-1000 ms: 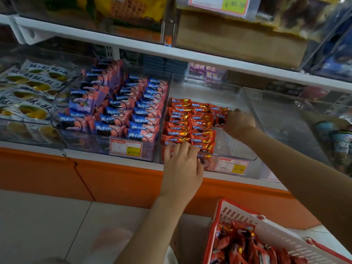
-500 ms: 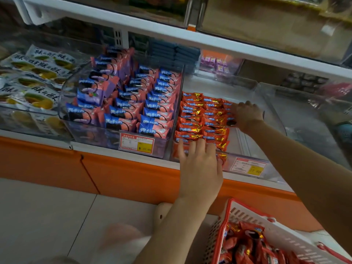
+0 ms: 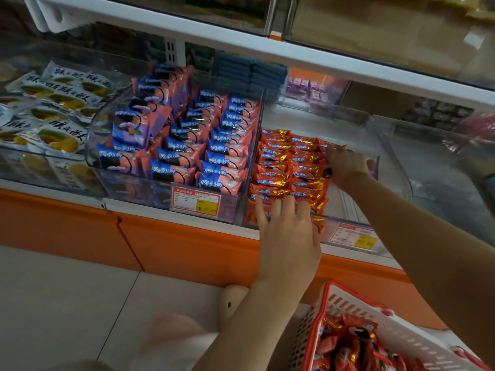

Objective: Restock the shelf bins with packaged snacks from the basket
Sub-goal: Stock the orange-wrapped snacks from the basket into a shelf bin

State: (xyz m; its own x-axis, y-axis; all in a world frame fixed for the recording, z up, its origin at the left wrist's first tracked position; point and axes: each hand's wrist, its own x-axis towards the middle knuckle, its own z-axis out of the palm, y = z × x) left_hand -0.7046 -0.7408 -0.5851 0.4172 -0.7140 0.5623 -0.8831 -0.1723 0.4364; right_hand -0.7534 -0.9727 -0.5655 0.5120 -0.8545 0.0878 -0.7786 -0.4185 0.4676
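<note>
The left hand (image 3: 290, 231) lies palm down over the front edge of the clear bin (image 3: 316, 121) on the shelf, with the forearm coming up from below. Its fingers are straight and a little spread, so its grip is open, and the fingertips press the front row of red snack packs (image 3: 278, 167). The right arm reaches in from the right side, and the right hand (image 3: 348, 167) touches the right column of these packs. Whether its grip holds a pack cannot be told. The red and white basket (image 3: 356, 309) with more red packs is below the right arm.
</note>
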